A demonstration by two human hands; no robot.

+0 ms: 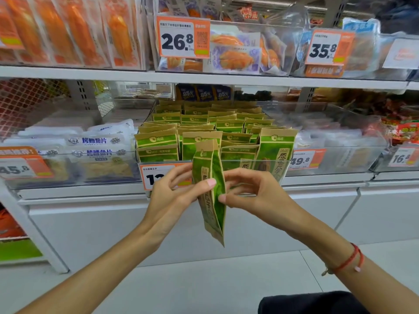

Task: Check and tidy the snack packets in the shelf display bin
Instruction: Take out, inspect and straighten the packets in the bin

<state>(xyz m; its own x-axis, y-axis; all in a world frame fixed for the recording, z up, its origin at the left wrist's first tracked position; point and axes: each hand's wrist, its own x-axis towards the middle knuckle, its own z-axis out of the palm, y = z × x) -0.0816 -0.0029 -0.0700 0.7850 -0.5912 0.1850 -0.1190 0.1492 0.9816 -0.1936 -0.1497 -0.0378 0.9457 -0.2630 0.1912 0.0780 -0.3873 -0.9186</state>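
Below the display bin (pixel 226 164), left hand (pixel 172 196) and right hand (pixel 256 191) each grip-pinch one green packet (pixel 209 189) edge-on, likely for inspection.

Matt kraft-paper snack packets with green printed panels (pixel 210 189) fill a clear, glossy plastic display bin (pixel 254 164) on a smooth white-painted metal shelf (pixel 204 74). Shiny transparent film wraps the orange packs above (pixel 74 32). A red woven cord bracelet (pixel 347 260) circles one wrist over pale, smooth floor tiles (pixel 204 286).
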